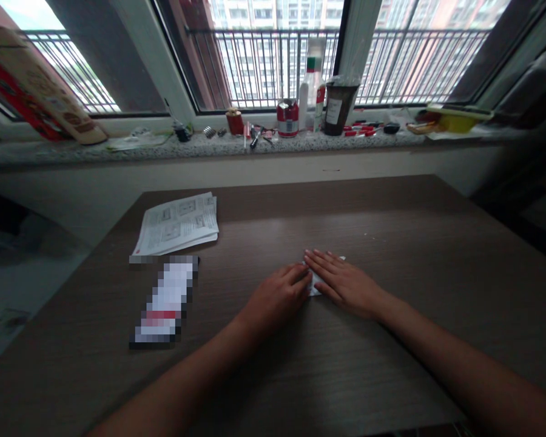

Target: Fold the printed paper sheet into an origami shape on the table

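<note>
A small piece of white paper (315, 284) lies on the brown wooden table (391, 364), mostly hidden beneath my hands. My right hand (341, 278) rests flat over it with the fingers stretched out toward the upper left. At the paper's left edge, my left hand (282, 291) has its fingers bent and pressed together, with the fingertips on the paper. The two hands almost meet above it. Only a lower strip and a tip at the upper right of the paper show.
To the left lie printed sheets (177, 224) and a pixelated, phone-shaped object (166, 301). Along the granite windowsill (155, 147) stand a red can (287, 118), a lidded dark cup (339, 109), bottles (312, 97), a yellow container (457, 121) and small tools. A tall box (45, 85) leans at the left.
</note>
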A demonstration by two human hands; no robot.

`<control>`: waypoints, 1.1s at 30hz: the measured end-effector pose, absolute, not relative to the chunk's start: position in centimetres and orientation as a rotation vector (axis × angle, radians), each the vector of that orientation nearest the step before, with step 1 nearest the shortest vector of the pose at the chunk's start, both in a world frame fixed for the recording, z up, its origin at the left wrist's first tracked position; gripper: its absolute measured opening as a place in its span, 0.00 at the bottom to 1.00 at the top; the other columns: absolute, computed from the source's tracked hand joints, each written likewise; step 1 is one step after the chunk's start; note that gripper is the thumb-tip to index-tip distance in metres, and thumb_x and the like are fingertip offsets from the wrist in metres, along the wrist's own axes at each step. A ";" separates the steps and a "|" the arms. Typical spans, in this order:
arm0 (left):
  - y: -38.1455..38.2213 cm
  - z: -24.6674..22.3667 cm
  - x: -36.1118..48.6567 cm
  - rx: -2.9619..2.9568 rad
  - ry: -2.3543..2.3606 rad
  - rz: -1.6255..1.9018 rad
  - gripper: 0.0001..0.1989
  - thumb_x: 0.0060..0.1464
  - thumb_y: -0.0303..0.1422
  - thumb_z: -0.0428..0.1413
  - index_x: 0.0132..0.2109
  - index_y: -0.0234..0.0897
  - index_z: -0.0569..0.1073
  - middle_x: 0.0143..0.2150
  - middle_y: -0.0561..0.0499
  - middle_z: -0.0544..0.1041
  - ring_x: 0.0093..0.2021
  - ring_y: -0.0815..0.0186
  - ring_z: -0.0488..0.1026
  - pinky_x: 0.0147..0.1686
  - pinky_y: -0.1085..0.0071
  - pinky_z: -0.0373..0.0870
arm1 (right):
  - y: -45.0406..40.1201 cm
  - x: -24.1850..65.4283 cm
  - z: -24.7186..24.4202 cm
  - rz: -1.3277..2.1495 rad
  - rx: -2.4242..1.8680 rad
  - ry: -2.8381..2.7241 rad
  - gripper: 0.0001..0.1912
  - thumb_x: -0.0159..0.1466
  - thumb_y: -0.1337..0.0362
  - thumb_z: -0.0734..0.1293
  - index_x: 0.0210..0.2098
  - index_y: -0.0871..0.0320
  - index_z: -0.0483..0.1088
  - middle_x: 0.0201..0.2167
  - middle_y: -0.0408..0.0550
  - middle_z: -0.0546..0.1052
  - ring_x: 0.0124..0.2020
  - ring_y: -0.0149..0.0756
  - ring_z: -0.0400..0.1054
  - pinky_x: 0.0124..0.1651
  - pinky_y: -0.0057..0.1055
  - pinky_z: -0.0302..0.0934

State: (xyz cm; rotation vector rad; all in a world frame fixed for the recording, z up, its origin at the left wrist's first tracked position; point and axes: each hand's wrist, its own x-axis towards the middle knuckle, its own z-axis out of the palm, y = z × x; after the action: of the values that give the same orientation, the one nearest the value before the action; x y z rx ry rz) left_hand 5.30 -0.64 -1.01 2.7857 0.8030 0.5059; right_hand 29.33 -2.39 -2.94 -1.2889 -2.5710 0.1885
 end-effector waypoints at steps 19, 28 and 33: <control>-0.7 -0.8 5.2 2.726 0.856 0.487 0.16 0.69 0.29 0.54 0.61 0.39 0.71 0.62 0.43 0.75 0.58 0.53 0.74 0.59 0.52 0.70 | -2.2 30.3 -3.2 0.163 -1.296 -2.584 0.36 0.77 0.51 0.56 0.77 0.46 0.34 0.76 0.44 0.46 0.76 0.44 0.46 0.76 0.46 0.47; -0.3 -0.9 5.0 2.732 0.860 0.451 0.16 0.69 0.31 0.55 0.62 0.40 0.71 0.61 0.44 0.75 0.56 0.54 0.75 0.58 0.53 0.68 | -2.2 33.0 -3.7 0.075 -1.410 -2.508 0.38 0.77 0.52 0.56 0.76 0.45 0.28 0.77 0.43 0.43 0.75 0.45 0.46 0.75 0.47 0.48; -0.2 -0.8 5.0 2.730 0.844 0.470 0.16 0.69 0.31 0.55 0.61 0.40 0.72 0.61 0.44 0.76 0.56 0.54 0.75 0.57 0.53 0.68 | -2.2 32.7 -3.8 0.081 -1.419 -2.497 0.40 0.76 0.50 0.56 0.77 0.47 0.27 0.77 0.47 0.44 0.75 0.46 0.46 0.75 0.48 0.49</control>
State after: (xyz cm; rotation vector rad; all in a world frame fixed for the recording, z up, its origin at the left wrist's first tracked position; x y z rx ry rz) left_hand 5.04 -0.15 -0.84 2.7302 0.8435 0.4699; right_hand 32.72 -2.23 -3.76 -1.4186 -2.4971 0.0810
